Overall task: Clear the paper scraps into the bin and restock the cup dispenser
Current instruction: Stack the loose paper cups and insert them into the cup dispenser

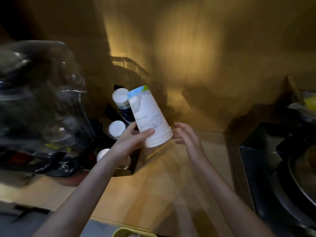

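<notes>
1. Two hands in view, whole frame motion-blurred; edges of most things smear, so fine detail is hard to read.
2. Left hand [132, 138] grips a stack of paper cups [149, 117], thumb across the front near the wide end, other fingers hidden behind it.
3. Stack is nested, white, tapered, tilted; ribbed rims at the lower wide end, blue-green print at the upper narrow end. Small text on the side is unreadable.
4. Right hand [185, 135] sits just beside the stack's rim end, fingers loosely spread and released; contact with the rims cannot be told.
5. Behind the stack: more cups [120, 100] with white round ends and blue print, partly covered by the stack and the left hand. What holds them is too dark to make out.
6. Left: clear glossy plastic container [42, 93], contents blurred.
7. Wooden tabletop [153, 185], pale grain, streaked by blur.
8. Right edge: dark round metal object [299, 177], cut off.
9. Bottom edge: yellow-green rim [126, 232], cut off.
</notes>
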